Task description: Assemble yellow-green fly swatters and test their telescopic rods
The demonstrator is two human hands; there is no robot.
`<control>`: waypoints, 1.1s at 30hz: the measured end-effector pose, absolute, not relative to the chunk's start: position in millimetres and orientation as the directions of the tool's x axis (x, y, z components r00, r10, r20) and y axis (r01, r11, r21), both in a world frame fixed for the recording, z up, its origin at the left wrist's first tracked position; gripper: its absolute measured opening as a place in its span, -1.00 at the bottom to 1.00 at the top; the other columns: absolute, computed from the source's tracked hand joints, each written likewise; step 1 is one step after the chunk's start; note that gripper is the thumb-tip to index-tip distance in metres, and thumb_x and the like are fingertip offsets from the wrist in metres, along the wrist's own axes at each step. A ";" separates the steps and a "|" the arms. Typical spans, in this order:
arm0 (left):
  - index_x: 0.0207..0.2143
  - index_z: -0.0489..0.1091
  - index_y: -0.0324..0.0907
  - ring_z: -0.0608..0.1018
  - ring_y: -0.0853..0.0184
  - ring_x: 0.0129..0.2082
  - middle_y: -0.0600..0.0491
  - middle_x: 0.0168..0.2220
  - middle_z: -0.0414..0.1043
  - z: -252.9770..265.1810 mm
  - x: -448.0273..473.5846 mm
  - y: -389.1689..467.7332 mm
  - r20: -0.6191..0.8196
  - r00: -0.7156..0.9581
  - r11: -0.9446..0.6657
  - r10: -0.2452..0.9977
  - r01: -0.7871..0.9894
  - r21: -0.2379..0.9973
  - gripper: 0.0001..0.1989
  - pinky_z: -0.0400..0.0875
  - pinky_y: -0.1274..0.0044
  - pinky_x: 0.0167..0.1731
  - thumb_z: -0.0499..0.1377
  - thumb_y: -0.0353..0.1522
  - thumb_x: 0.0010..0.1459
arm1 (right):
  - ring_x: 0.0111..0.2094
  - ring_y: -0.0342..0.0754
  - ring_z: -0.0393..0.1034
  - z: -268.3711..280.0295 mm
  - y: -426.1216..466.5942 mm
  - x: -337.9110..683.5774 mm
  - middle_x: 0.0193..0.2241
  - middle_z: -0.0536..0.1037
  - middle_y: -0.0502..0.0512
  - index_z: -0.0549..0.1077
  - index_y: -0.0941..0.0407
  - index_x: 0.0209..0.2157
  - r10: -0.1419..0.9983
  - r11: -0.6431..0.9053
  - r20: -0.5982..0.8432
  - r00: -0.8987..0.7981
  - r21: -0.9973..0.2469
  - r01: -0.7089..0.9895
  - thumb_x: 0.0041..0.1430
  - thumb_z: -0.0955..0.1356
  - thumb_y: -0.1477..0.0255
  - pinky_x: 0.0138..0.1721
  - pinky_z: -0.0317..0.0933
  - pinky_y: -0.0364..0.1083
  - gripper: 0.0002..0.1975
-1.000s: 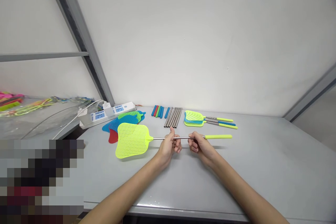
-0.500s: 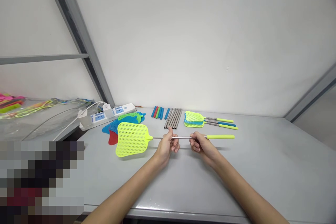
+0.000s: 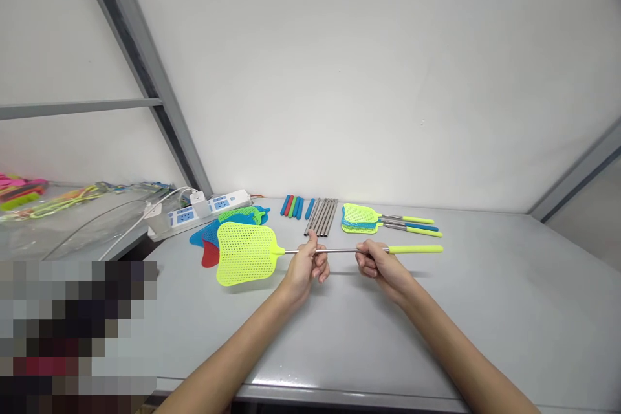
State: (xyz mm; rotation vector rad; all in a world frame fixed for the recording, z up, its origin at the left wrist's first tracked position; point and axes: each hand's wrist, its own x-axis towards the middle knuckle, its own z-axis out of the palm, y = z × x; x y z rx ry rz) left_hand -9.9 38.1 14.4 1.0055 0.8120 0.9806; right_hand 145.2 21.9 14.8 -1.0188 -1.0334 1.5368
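A yellow fly swatter [image 3: 247, 253] is held level above the table, its perforated head to the left and its yellow handle to the right. My left hand [image 3: 306, 267] is closed round the metal rod near the head, thumb pointing up. My right hand [image 3: 381, 265] pinches the same rod just left of the handle. Behind my hands lie several metal rods [image 3: 321, 217] side by side, with red, green and blue handle grips [image 3: 292, 206] to their left. Loose swatter heads in blue [image 3: 206, 234], green and red are stacked behind the held yellow head, which partly covers them.
Finished-looking swatters [image 3: 361, 217] in yellow and blue lie at the back right. A white power strip [image 3: 204, 210] with plugs and cables stands at the back left. Further left, a plastic bag [image 3: 111, 207] and coloured items lie on another surface. A white wall [image 3: 339, 77] rises behind the table.
My right hand and the yellow handle have moved slightly right, away from my left hand. A longer stretch of rod shows between the hands; the swatter's head has hardly moved.
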 end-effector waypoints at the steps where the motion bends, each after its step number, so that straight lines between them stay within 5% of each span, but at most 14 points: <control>1: -0.79 -0.03 -0.17 0.08 0.52 -0.85 0.22 -0.89 -0.16 14.3 -10.3 38.5 -0.103 0.358 0.209 0.928 -0.272 0.939 -0.45 -0.04 0.59 -0.73 -0.21 0.05 0.00 | -0.73 -0.29 -0.18 15.2 21.6 145.6 -0.80 -0.05 -0.15 0.21 0.18 -0.77 0.980 -0.154 -0.114 -0.164 -0.954 -0.258 -0.06 0.23 0.41 -0.67 -0.25 -0.18 -0.71; 33: -0.80 -0.06 -0.18 0.08 0.53 -0.86 0.22 -0.89 -0.20 14.5 -20.4 42.9 -0.156 0.358 0.248 0.921 -0.227 0.942 -0.46 -0.06 0.60 -0.73 -0.17 0.01 0.02 | -0.71 -0.27 -0.20 13.0 20.1 152.1 -0.76 -0.12 -0.15 0.22 0.17 -0.75 0.971 -0.183 -0.145 -0.191 -0.963 -0.200 -0.02 0.23 0.36 -0.64 -0.23 -0.17 -0.69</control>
